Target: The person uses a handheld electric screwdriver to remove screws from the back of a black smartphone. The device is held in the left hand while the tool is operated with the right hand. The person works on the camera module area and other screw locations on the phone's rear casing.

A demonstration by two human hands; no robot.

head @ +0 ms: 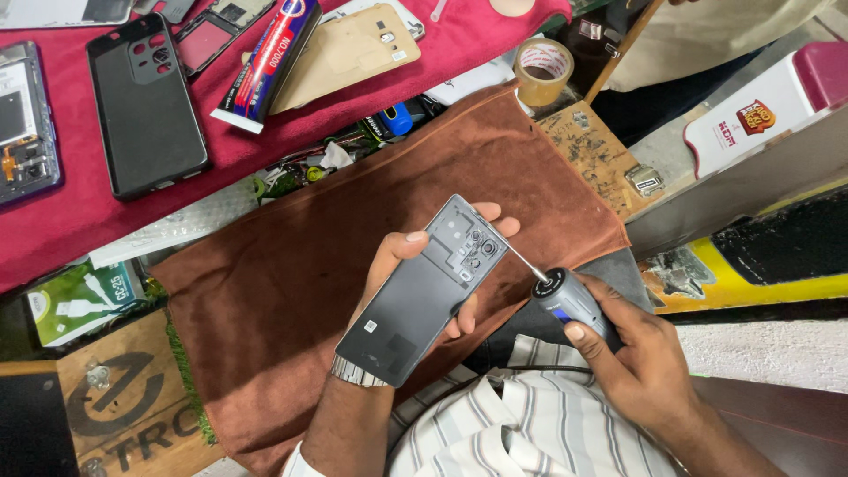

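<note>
My left hand [402, 265] holds a grey phone [424, 296] with its back cover off, tilted over a brown cloth [291, 274]. My thumb lies across its upper left side and my fingers wrap behind it. My right hand [636, 353] grips a grey screwdriver [570, 302] with a round cap. Its thin metal bit [521, 261] points up and left and meets the phone near the camera area at the top right corner.
A red cloth [79, 221] at the back carries a black phone case [146, 106], an opened phone [22, 124], a glue tube [269, 62] and a tan back panel [349, 53]. A tape roll [543, 71] and a worn wooden block [596, 155] lie to the right.
</note>
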